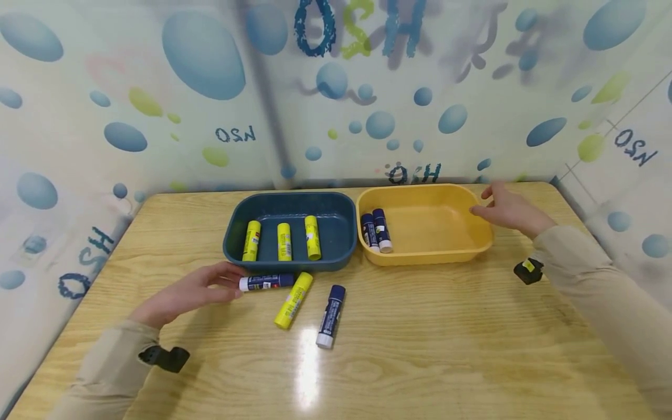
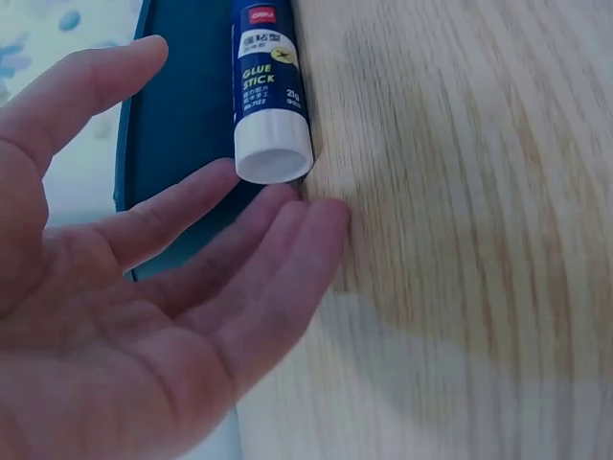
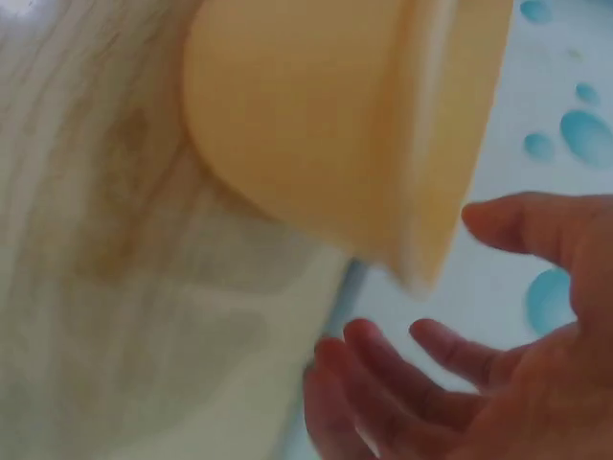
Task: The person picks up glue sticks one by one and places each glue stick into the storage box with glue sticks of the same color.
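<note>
My left hand (image 1: 202, 287) is beside the white end of a navy glue stick (image 1: 266, 282) that lies along the front of the dark blue bin (image 1: 294, 266). In the left wrist view its fingers are spread, with one fingertip at the white end (image 2: 273, 146); whether it touches, I cannot tell. At the right end of the yellow bin (image 1: 426, 256), my right hand (image 1: 508, 209) hovers with thumb and fingers apart around the rim, holding nothing. Near the left hand lie a yellow glue stick (image 1: 294, 300) and another navy glue stick (image 1: 331, 317).
Inside the blue bin are three yellow glue sticks (image 1: 284, 242). Two navy glue sticks (image 1: 381, 230) lean at the yellow bin's left end. The bins stand side by side near the back of the wooden table (image 1: 420, 338), before a patterned wall covering (image 1: 336, 146).
</note>
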The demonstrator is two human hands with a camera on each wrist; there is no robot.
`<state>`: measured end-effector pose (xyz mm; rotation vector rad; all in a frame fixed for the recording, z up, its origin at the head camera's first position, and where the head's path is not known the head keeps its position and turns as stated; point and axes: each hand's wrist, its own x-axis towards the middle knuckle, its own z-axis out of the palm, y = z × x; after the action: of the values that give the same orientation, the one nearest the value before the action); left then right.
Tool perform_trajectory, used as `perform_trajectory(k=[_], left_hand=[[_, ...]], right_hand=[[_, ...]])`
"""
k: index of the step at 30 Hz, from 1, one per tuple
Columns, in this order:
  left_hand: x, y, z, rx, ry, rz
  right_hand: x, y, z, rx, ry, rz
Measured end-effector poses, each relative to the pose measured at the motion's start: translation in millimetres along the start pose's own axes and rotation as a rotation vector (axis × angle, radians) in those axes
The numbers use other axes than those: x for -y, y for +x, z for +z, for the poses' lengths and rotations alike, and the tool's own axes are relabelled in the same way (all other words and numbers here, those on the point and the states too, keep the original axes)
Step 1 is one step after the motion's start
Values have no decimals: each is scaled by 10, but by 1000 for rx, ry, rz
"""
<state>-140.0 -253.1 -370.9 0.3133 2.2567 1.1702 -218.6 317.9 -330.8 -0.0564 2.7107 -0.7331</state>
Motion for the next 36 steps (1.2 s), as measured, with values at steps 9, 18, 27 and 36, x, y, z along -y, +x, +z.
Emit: perform_trajectory(k=[9,18,27,36], left_hand=[[-117,60,143,-27,116,29],[-191,55,202,-78,199,55],[-208,69,305,-113,343,153],[-266,131,355,-119,461,144]], right_hand=[[-369,124,119,189,430,6],[-544,102,151,257,711,-11],[-676,81,217,331,1007,1],[-694,87,242,332,1028,11]])
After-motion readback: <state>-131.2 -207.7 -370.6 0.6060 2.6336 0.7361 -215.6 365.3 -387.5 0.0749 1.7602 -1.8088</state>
